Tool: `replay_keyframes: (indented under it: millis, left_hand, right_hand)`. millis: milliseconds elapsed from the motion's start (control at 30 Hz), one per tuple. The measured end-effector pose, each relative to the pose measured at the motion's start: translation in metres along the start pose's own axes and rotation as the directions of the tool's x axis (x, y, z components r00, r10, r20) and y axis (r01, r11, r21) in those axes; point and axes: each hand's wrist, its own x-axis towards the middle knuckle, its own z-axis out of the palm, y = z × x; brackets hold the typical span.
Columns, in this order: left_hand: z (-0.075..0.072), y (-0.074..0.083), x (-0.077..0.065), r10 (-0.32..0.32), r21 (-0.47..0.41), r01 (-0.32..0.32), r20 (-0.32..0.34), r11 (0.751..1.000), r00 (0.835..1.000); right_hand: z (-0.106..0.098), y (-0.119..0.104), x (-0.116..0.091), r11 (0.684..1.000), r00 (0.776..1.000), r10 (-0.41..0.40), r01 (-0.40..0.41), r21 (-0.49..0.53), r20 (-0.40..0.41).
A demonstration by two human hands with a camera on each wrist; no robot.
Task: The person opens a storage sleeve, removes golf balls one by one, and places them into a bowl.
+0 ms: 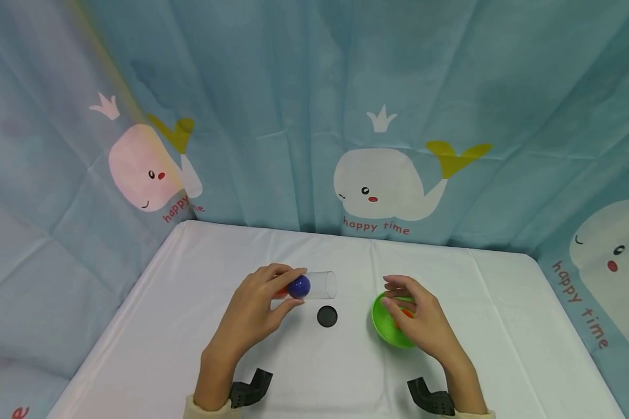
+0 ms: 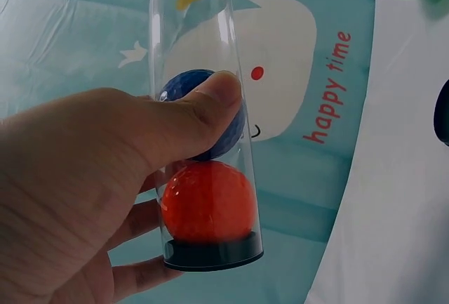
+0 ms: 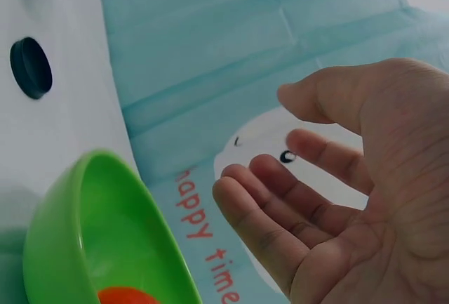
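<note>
1. The left hand [image 1: 254, 305] reaches in with its forearm slanting forward and inward; its thumb and fingers grip a clear tube [image 1: 322, 286] from opposite sides.
2. Inside the tube, a blue ball [image 1: 299, 286] sits next to a red-orange ball [image 2: 209, 202], which is nearest the black base [image 2: 214, 252].
3. The right hand [image 1: 421, 320] hangs over the green bowl [image 1: 379, 327], fingers loosely bent, thumb spread apart from them.
4. An orange ball [image 1: 408, 313] lies in the bowl; a black cap [image 1: 327, 316] rests between the hands.

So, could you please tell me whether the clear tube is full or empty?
Partly full: the tube holds a blue ball and an orange ball, with space beyond them.
</note>
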Motion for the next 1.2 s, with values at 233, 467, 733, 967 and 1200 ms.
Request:
replay_keyframes:
  millis: [233, 467, 733, 967, 1200]
  left_hand:
    - [0.002, 0.003, 0.002, 0.031, -0.010, -0.031, -0.025, 0.999, 0.999]
    - [0.003, 0.005, 0.003, 0.050, -0.029, -0.052, -0.048, 0.998, 0.998]
    - [0.005, 0.005, 0.001, 0.073, 0.003, -0.073, -0.063, 0.997, 0.995]
    - [0.004, 0.009, 0.000, 0.077, 0.025, -0.076, -0.051, 0.997, 0.996]
    - [0.004, 0.013, 0.002, 0.080, 0.048, -0.078, -0.047, 0.996, 0.996]
  right_hand:
    - [0.003, -0.004, 0.001, 1.000, 1.000, -0.019, 0.019, 0.017, -0.004]
    - [0.007, -0.009, 0.002, 0.999, 1.000, -0.019, 0.019, 0.035, 0.007]
    - [0.018, -0.016, 0.002, 0.991, 0.999, -0.036, 0.034, 0.131, 0.013]
    - [0.028, -0.022, 0.004, 0.970, 0.999, -0.041, 0.040, 0.239, 0.002]
    - [0.038, -0.026, 0.005, 0.940, 1.000, 0.009, -0.015, 0.341, 0.020]
